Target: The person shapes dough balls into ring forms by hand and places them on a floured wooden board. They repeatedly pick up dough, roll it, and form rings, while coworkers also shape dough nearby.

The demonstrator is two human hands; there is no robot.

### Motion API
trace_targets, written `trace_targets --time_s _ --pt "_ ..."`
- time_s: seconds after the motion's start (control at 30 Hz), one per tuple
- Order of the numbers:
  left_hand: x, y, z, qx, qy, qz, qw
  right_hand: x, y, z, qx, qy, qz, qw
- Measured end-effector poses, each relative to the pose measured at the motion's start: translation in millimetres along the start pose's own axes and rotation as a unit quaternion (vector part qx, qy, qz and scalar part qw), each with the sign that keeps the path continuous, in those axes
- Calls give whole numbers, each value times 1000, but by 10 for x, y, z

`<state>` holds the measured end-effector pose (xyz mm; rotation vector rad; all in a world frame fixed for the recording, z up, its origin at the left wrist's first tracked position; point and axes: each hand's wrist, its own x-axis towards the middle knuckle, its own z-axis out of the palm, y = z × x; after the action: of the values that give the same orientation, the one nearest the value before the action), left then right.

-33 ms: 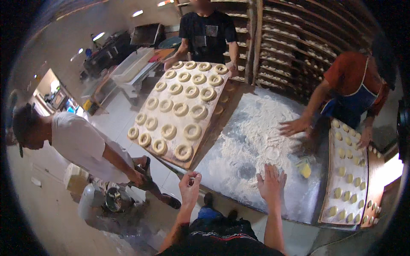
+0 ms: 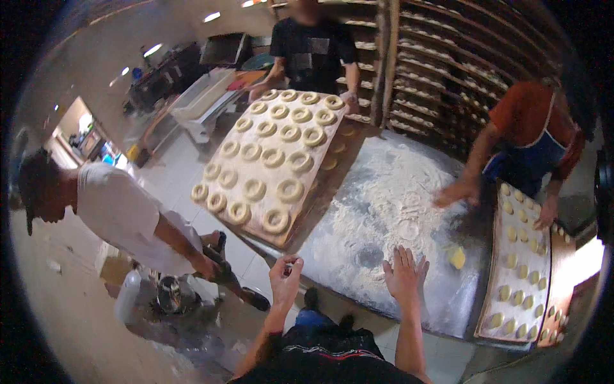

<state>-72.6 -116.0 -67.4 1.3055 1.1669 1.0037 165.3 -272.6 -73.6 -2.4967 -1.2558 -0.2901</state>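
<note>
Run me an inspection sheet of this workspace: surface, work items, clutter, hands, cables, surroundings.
Surface: metal table, widely dusted with pale powder.
Work items: dough rings in rows on a large board; small dough pieces on the right-hand board.
Clutter: one yellow lump on the table.
Hands: left hand, fingers curled near the large board's closest corner; right hand, fingers spread over the table, contact unclear.
Cables: none clearly made out.
Surroundings: loaded rack behind; person in black holding the large board; person in white left, person in orange right.

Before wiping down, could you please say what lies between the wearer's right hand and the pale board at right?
A yellow lump on the metal table, in the head view.
</note>
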Motion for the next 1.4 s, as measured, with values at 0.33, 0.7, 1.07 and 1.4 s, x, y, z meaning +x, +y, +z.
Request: trace_targets --time_s 0.33,0.7,1.07,1.4 --pt "486 -22 -549 46 75 35 996 620 -813 79 297 -122 -41 946" --pt "3174 75 -1842 309 175 209 911 2393 -3493 1240 446 -167 -290 830" --pt "4390 -80 -2309 415 -109 21 903 3804 -5003 2373 70 -241 -313 916" --pt "3810 421 -1509 98 -104 60 988 2782 -3087 1695 556 -241 -70 793"
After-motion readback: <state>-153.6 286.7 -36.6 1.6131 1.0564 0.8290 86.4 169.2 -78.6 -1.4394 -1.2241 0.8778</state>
